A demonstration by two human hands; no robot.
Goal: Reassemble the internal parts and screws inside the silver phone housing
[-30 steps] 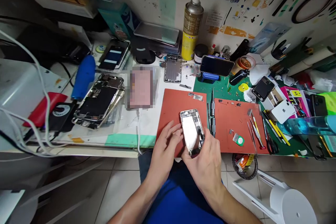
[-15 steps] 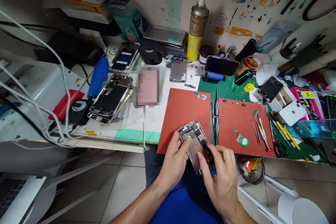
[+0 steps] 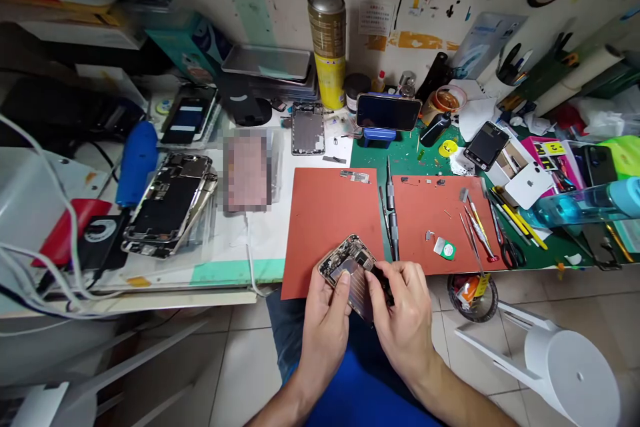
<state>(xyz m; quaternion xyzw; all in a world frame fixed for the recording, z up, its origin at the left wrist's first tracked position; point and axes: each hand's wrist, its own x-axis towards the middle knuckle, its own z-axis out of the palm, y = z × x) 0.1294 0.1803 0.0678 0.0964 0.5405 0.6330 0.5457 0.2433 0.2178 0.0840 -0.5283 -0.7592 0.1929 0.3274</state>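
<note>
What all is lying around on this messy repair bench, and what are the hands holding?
opened phone: one, bare metal insides, held over the bench's front edge
red mats: two, side by side mid-bench
screwdrivers: two, dark, in the gap between the mats
tweezers: a few, red-handled and steel, on the right-hand mat
spray can: one, gold and yellow, by the wall
phone on stand: one, black screen, blue stand
gutted phone: one, dark, left of the mats
blue tool: one, far left
left hand: grips the opened phone's lower edge
right hand: fingers on the phone's right side
</note>
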